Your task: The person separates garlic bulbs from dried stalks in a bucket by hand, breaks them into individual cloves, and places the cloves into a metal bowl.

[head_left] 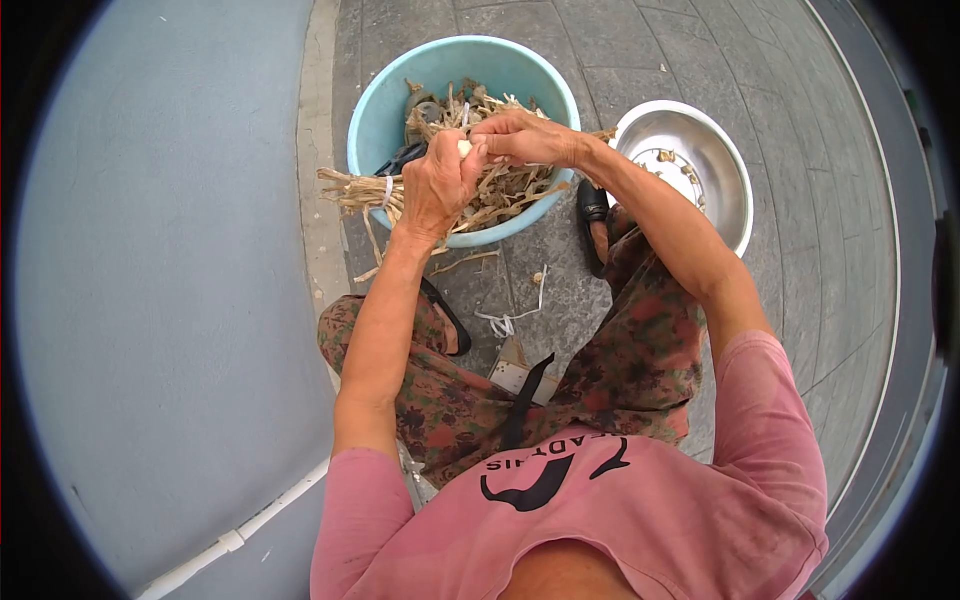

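Note:
Above the blue tub, my left hand (437,188) is closed around a small whitish garlic clove (464,148), most of it hidden by the fingers. My right hand (528,138) meets it from the other side, its thumb and fingertips pinched at the same clove. Beneath both hands, the blue tub (362,140) holds dry tan stalks and papery husks (500,205). A bundle of dried stalks (360,190), bound with a white tie, sticks out over the tub's left rim beside my left wrist.
To the right stands a steel bowl (730,185) with several small pale and brownish pieces on its bottom. A white strip of string (505,324) and loose stalk bits lie on the grey tiles between my feet. A blue-grey wall (170,250) runs along the left.

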`<state>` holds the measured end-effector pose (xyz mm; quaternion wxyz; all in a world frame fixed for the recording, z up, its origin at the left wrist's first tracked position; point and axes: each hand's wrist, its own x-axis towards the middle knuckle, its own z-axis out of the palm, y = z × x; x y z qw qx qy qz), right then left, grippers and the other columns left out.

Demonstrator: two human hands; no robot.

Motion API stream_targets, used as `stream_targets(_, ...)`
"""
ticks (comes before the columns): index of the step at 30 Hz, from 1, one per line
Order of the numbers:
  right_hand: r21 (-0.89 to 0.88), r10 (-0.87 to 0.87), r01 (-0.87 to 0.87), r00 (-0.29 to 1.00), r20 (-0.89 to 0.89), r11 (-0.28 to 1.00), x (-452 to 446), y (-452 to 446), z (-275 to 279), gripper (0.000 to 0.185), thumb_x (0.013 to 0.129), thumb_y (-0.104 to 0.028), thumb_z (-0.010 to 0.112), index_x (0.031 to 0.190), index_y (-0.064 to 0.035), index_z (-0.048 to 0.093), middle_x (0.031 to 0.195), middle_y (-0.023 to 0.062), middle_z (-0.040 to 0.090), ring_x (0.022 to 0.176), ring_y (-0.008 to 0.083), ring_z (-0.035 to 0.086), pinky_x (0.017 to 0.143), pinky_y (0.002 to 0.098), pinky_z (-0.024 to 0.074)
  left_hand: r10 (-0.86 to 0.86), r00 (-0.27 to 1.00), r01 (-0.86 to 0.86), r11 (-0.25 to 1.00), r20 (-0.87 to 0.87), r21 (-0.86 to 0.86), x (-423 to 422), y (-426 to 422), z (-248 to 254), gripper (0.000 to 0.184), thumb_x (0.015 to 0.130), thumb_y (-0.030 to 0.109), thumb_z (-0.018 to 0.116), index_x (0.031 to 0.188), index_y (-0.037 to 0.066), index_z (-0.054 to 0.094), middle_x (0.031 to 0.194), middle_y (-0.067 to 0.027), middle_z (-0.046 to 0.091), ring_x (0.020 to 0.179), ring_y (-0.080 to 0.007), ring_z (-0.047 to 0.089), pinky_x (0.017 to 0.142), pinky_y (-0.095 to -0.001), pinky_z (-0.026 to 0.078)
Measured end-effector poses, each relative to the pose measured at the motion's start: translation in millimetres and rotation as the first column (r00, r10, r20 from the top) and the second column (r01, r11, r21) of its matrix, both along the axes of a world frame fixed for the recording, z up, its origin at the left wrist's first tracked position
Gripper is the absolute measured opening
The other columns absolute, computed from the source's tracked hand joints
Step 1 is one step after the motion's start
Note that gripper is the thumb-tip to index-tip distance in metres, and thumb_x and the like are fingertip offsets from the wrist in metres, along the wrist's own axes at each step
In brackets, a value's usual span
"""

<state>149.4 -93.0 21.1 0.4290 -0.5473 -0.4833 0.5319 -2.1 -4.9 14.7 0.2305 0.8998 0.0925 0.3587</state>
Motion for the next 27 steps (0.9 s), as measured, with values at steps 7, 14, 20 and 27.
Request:
stream_targets(7,0.358,-0.244,0.195,0.965,0.097,0.913,-23.1,15.6,-2.2,0.027,0.090,-0.027,0.045,0.078,-0.0052,0.055,0.073,-0.0014,0.056,0.068,0.0085,0.049,0.056,0.0285,0.0375,0.200,0.974,-0.018,0.527,0.103,-0.850,17.8,-6.9,16.0,0.032,0.088,0.034,0.043,0.078,0.004,0.043,0.052,-0.0041,0.045,0.040,-0.0129,0.041,0.035,-0.0280,0.032)
stream_targets(14,0.568,-0.449,0.122,0.753,0.481,0.814,-29.3,12.2,12.7,0.013,0.081,-0.016,0.049,0.077,-0.0036,0.053,0.066,0.0156,0.055,0.062,0.0332,0.053,0.057,0.0395,0.0404,0.107,0.992,0.097,-0.251,0.072,-0.963,15.8,22.1,-4.4,0.026,0.089,0.030,0.039,0.077,0.007,0.045,0.057,-0.0014,0.041,0.040,-0.0089,0.027,0.036,-0.0264,0.026)
stream_targets(20,0.547,-0.472,0.181,0.754,0.456,0.818,-12.5,-0.1,6.4,0.017,0.086,-0.019,0.048,0.086,-0.0032,0.055,0.067,0.0166,0.053,0.065,0.0336,0.053,0.060,0.0382,0.0408,-0.006,0.993,0.121,-0.081,0.122,-0.989,3.5,18.5,13.3,0.024,0.090,0.023,0.042,0.092,0.000,0.048,0.081,-0.0086,0.052,0.059,-0.0138,0.047,0.053,-0.0318,0.047)
stream_targets(27,0.478,-0.419,0.169,0.770,0.482,0.862,-7.6,2.9,0.8,0.017,0.087,-0.019,0.047,0.089,-0.0030,0.054,0.065,0.0162,0.053,0.059,0.0311,0.052,0.056,0.0389,0.0393,-0.077,0.982,0.181,0.125,0.173,-0.976,-3.0,13.2,14.4,0.024,0.079,0.006,0.059,0.100,-0.005,0.055,0.073,-0.0083,0.057,0.060,-0.0130,0.054,0.054,-0.0257,0.049)
